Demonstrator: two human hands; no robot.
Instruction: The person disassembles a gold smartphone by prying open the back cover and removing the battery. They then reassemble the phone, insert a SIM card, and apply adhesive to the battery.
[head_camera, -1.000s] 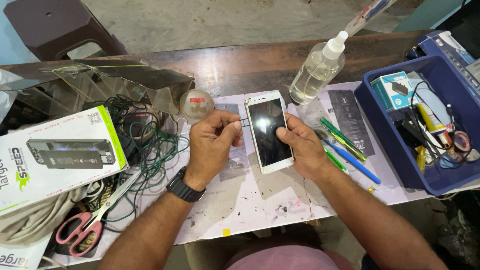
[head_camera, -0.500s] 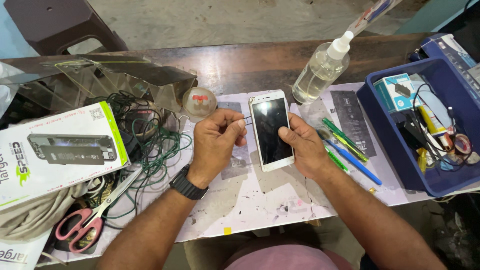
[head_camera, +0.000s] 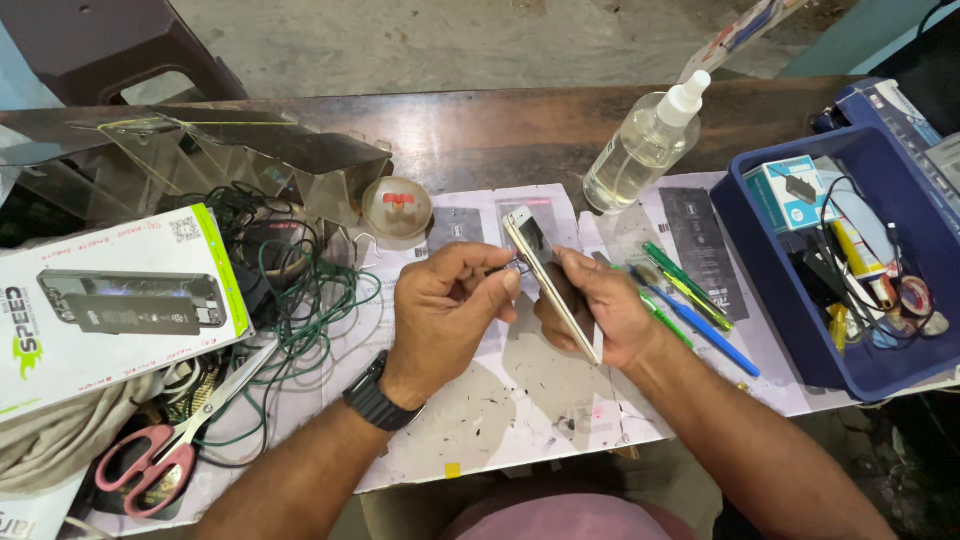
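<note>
White phone (head_camera: 553, 285) tilted on edge — right hand (head_camera: 600, 310) grips it, left hand (head_camera: 445, 310) pinches its side.

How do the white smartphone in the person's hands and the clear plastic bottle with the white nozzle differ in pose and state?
The white smartphone is held off the table, tilted on its edge in the right hand, with the left hand at its side. The clear plastic bottle rests on the wooden table, leaning, and no hand touches it. The smartphone is flat and opaque; the bottle is rounded and see-through.

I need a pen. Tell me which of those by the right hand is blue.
The blue pen, longest, lies farthest right toward the blue bin; the green pens lie beside it.
</note>
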